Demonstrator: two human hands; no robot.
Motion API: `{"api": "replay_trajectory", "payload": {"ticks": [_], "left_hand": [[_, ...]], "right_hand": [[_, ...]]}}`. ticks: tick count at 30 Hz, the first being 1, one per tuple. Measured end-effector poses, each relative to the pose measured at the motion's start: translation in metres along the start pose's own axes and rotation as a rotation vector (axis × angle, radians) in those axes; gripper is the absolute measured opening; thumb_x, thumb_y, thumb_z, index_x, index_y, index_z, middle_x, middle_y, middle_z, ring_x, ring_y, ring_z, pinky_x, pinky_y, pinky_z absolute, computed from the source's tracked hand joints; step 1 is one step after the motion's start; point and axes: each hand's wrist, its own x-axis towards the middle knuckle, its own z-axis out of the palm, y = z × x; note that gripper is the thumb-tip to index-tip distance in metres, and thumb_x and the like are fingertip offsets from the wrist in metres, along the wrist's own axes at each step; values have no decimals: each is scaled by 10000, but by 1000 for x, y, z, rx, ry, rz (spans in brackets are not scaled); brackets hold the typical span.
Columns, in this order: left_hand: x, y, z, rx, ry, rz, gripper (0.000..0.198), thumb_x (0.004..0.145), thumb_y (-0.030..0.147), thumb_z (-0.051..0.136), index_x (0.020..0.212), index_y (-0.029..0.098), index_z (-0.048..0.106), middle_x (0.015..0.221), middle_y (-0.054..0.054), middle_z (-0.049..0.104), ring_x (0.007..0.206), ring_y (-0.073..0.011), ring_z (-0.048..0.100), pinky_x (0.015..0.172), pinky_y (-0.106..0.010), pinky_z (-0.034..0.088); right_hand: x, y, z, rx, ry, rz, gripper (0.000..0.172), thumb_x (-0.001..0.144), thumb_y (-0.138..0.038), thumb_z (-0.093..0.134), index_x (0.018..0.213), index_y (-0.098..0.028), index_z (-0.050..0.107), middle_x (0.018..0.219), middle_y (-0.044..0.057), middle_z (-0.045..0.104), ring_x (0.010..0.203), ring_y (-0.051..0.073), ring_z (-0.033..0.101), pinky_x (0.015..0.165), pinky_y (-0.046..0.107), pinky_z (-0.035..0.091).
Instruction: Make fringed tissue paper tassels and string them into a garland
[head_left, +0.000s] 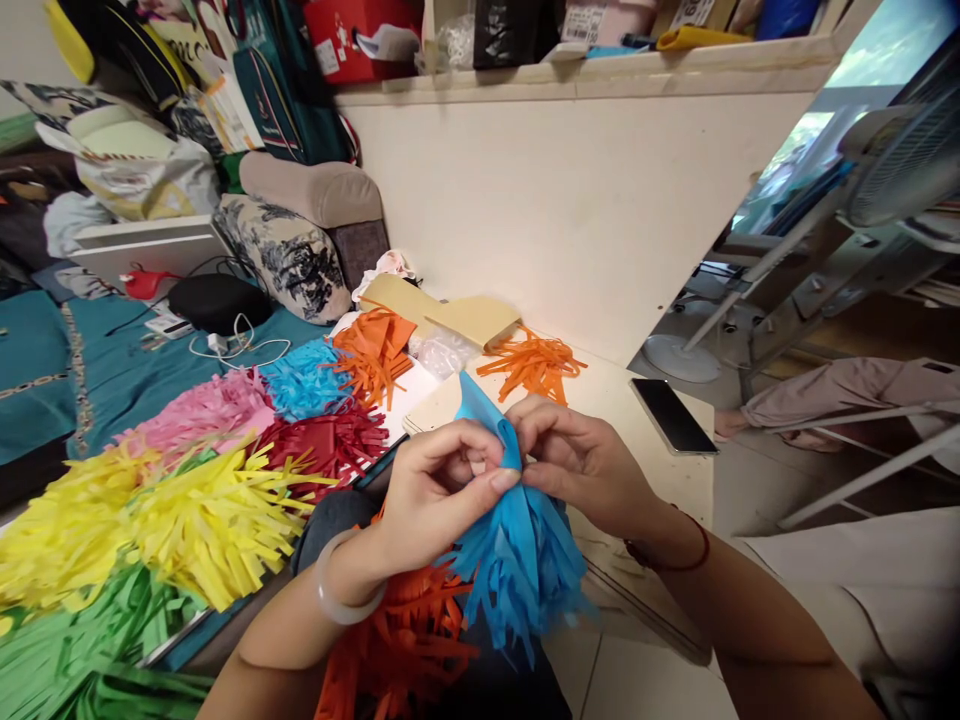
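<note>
A blue tissue-paper tassel (521,560) hangs fringe-down between my hands, its unfringed top rising to a point above my fingers. My left hand (450,470) pinches the gathered neck of the tassel with thumb and fingers. On the other side, my right hand (577,460) grips the same neck, fingertips nearly meeting the left ones. Orange fringed tissue paper (405,630) lies below on my lap. Just beyond my hands, another orange fringe (532,362) rests on the small wooden table (675,480).
Fringed bundles in yellow (217,520), green (90,640), pink (202,415), dark red (322,440) and blue (306,378) lie at left. A phone (673,415) sits on the table's right side. Tan paper (472,322) leans near the white panel (517,200). A fan (900,160) stands at right.
</note>
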Motion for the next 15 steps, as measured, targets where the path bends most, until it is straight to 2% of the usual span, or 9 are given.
{"api": "replay_trajectory", "payload": {"ticks": [12,15], "left_hand": [[0,1,-1,20,17,-38,169,760,270,728,682,172,614,545,36,541,431,-48,398,383,-159,309],[-1,3,0,47,18,-26,153,768,248,719,688,172,614,544,41,534,426,-41,384,382,-155,300]], "right_hand": [[0,0,-2,62,-40,32,103,802,-209,696,830,-200,597,896,28,538,870,129,531,799,259,479],[0,1,-1,80,-41,15,203,764,-295,742,856,-202,588,886,28,526,869,141,519,788,268,474]]}}
